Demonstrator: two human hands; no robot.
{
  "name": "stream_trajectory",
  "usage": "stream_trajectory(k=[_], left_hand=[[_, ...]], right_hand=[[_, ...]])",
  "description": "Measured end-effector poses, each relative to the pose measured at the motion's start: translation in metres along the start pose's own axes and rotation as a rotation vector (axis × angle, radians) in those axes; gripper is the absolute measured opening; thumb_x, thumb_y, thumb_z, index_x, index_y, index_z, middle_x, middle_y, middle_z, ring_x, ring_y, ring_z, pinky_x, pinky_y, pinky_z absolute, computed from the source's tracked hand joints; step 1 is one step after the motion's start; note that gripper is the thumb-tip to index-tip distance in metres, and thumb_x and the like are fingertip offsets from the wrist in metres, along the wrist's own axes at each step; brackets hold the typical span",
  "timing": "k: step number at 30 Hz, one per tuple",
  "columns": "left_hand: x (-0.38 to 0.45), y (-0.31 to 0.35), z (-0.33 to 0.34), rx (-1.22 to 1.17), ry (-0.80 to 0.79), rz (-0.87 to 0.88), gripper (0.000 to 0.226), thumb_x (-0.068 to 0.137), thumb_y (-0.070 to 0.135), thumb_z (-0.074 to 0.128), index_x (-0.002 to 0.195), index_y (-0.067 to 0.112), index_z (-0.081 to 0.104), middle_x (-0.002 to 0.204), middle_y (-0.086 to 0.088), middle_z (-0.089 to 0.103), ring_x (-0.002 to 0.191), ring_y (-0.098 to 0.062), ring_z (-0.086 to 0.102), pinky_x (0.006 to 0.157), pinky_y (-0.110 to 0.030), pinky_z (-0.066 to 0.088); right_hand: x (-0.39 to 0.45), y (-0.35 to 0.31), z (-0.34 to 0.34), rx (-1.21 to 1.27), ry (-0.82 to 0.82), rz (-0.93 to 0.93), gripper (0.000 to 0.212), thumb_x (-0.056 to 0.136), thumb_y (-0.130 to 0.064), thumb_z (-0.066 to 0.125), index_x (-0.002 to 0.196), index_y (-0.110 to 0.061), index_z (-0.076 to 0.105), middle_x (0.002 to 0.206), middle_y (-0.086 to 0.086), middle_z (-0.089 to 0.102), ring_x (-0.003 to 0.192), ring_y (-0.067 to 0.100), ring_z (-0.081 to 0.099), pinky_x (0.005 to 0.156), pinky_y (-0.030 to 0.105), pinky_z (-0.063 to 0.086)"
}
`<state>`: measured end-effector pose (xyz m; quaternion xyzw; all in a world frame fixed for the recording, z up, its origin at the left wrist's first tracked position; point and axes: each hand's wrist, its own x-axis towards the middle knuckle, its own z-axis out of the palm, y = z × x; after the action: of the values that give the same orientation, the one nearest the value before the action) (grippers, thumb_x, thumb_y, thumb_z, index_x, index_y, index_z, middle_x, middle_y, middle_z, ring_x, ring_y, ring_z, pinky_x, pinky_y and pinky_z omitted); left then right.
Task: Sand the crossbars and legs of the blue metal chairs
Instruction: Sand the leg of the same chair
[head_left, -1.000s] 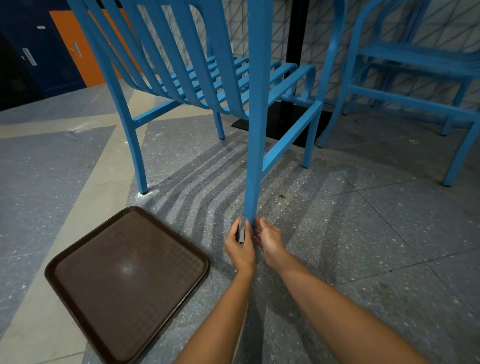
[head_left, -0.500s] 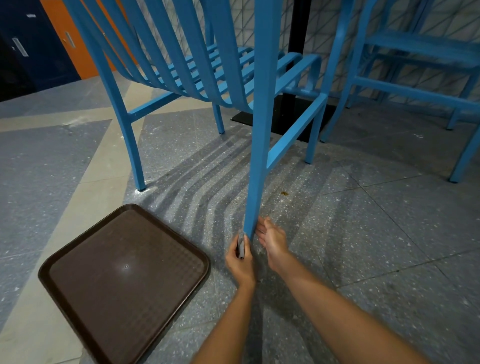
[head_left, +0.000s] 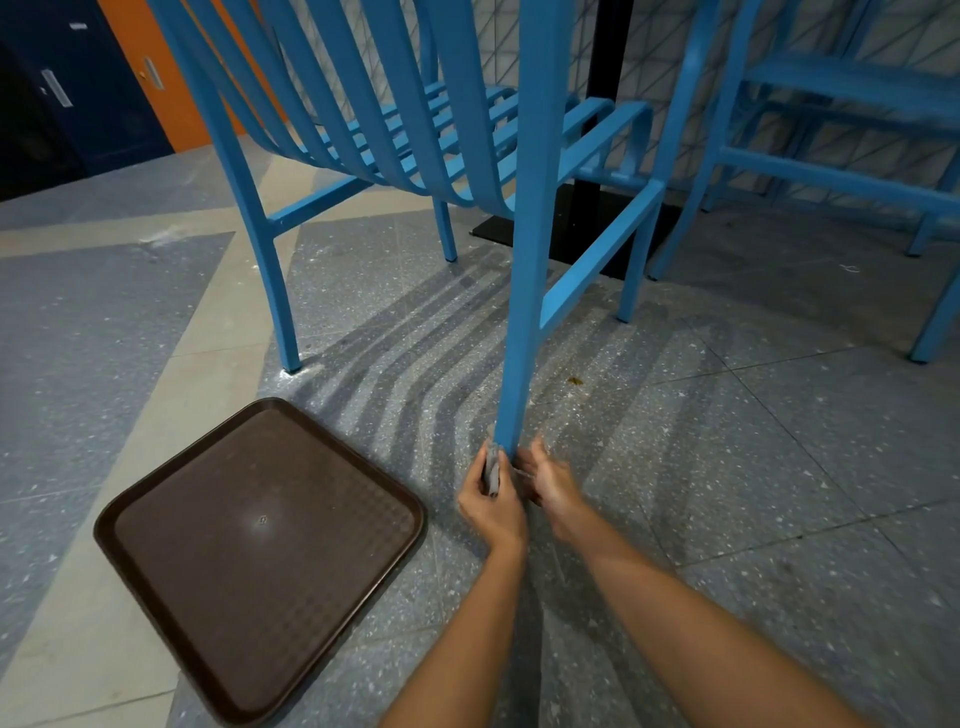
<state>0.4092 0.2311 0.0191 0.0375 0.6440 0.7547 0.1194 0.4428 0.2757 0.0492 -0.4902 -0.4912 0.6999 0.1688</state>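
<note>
A blue metal chair (head_left: 395, 135) with a slatted back stands in front of me. Its near rear leg (head_left: 524, 291) comes down to the floor right at my hands. My left hand (head_left: 491, 506) grips a grey piece of sandpaper (head_left: 491, 470) and holds it against the left side of the leg's foot. On the right side of the foot is my right hand (head_left: 548, 480), fingers loosely curved, touching the leg. A side crossbar (head_left: 597, 265) runs from this leg to the front leg. The leg's very tip is hidden by my hands.
A brown plastic tray (head_left: 260, 545) lies on the speckled grey floor just left of my hands. A second blue chair (head_left: 831, 135) stands at the back right. Behind the near chair rises a black table post (head_left: 605, 62) on a flat base.
The view has shifted slightly. Both hands stay at the bottom of the leg, the left one moving the sandpaper a little along it.
</note>
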Motion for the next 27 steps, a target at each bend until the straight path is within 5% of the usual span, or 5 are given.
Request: stream_trajectory(k=[5, 13, 16, 22, 27], left_hand=[[0.003, -0.019, -0.010, 0.073, -0.054, -0.042, 0.031, 0.089, -0.001, 0.063, 0.120, -0.002, 0.064, 0.116, -0.010, 0.067, 0.104, -0.013, 0.064, 0.088, -0.015, 0.051], [0.016, -0.039, -0.032, 0.472, -0.116, -0.074, 0.043, 0.084, -0.016, 0.055, 0.120, 0.004, 0.065, 0.119, -0.011, 0.067, 0.107, -0.018, 0.063, 0.100, -0.022, 0.042], [0.023, -0.033, -0.036, 0.595, -0.182, -0.082, 0.047, 0.084, -0.015, 0.053, 0.121, 0.009, 0.066, 0.115, -0.009, 0.070, 0.098, -0.015, 0.064, 0.095, -0.014, 0.038], [0.012, -0.017, -0.029, 0.292, -0.042, -0.123, 0.037, 0.083, -0.011, 0.061, 0.117, 0.003, 0.067, 0.114, -0.012, 0.069, 0.105, -0.025, 0.066, 0.096, -0.037, 0.052], [0.004, -0.004, -0.013, 0.222, -0.038, 0.016, 0.043, 0.079, -0.016, 0.060, 0.116, 0.005, 0.068, 0.108, -0.006, 0.072, 0.097, -0.015, 0.067, 0.088, -0.018, 0.050]], right_hand=[[-0.002, -0.001, 0.000, 0.008, -0.028, 0.012, 0.052, 0.105, -0.038, 0.026, 0.127, -0.004, 0.059, 0.119, 0.007, 0.065, 0.107, 0.017, 0.060, 0.068, 0.012, 0.050], [0.008, 0.009, -0.003, 0.001, -0.050, -0.013, 0.052, 0.105, -0.036, 0.025, 0.129, -0.002, 0.056, 0.127, 0.013, 0.062, 0.105, 0.017, 0.060, 0.067, 0.011, 0.046], [0.008, 0.007, -0.002, 0.000, -0.043, 0.002, 0.052, 0.105, -0.037, 0.025, 0.129, -0.003, 0.056, 0.128, 0.013, 0.062, 0.112, 0.020, 0.060, 0.083, 0.020, 0.046], [0.003, 0.003, -0.001, 0.051, -0.052, 0.017, 0.051, 0.104, -0.040, 0.026, 0.123, -0.007, 0.060, 0.125, 0.011, 0.064, 0.105, 0.019, 0.062, 0.091, 0.028, 0.044], [0.001, 0.000, 0.000, 0.041, -0.060, 0.030, 0.053, 0.105, -0.038, 0.024, 0.128, -0.005, 0.057, 0.128, 0.012, 0.062, 0.111, 0.021, 0.061, 0.089, 0.027, 0.045]])
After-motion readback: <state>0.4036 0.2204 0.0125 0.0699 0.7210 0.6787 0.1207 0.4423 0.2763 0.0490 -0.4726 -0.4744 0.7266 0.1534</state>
